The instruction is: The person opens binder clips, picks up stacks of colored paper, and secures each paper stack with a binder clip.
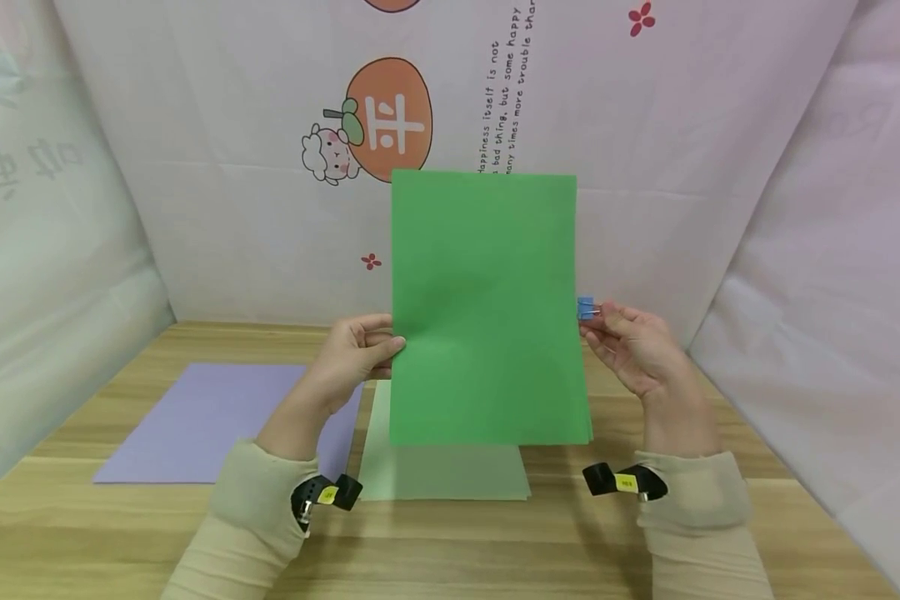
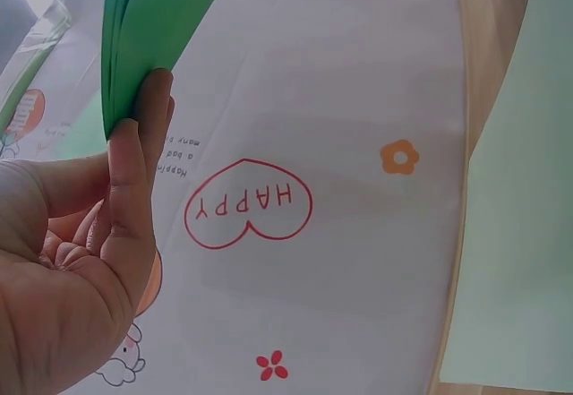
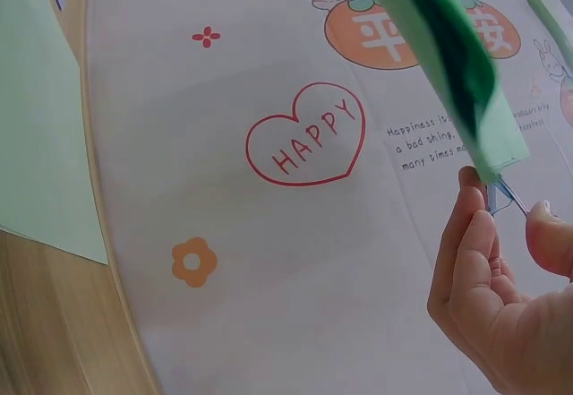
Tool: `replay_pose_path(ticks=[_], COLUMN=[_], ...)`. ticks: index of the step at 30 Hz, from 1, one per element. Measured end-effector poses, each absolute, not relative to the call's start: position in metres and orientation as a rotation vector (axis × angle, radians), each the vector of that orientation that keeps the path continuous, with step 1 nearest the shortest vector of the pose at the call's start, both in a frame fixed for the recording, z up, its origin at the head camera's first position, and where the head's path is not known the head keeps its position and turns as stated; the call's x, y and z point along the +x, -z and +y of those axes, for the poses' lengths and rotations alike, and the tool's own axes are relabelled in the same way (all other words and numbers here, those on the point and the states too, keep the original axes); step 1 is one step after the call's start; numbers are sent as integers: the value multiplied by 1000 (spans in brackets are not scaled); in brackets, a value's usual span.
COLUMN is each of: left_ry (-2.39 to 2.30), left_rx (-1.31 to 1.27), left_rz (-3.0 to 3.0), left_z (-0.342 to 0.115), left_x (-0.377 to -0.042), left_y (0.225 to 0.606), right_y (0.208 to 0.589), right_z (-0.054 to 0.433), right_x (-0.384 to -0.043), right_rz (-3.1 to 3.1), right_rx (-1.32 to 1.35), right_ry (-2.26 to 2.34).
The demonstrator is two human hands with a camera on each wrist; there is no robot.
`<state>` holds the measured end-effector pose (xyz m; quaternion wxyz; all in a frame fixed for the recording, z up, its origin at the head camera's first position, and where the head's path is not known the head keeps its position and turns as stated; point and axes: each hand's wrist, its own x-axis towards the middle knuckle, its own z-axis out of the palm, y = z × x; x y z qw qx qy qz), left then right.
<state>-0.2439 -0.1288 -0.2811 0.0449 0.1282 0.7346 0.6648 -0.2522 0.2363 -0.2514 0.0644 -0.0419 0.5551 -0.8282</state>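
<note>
Green sheets (image 1: 487,308) upright, raised above the desk (image 1: 457,550). Left grip (image 1: 352,354) grasping their left edge, thumb on the near face, fingers behind. Right grip (image 1: 640,346) pinching the handles of a blue binder clip (image 1: 586,307) at the sheets' right edge; cannot tell whether its mouth encloses them. Pale green paper (image 1: 450,479) lies on the desk, partly hidden; purple paper (image 1: 210,425) to its left.

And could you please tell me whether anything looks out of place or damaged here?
Only a small thing: the green sheets held upright are not quite flush, since another edge peeks out at the lower right corner in the head view. I see no spill or tear.
</note>
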Motion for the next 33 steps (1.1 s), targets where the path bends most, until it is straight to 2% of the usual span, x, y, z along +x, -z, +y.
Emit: replay_pose_path(ticks=[33], left_ry=[-2027], left_rx=[410], left_rz=[2219], left_z=[-118], left_x=[-245], left_y=[286], right_y=[251], right_z=[241], right_x=[-249], right_rz=[1615], right_rx=[-308], right_ry=[2490])
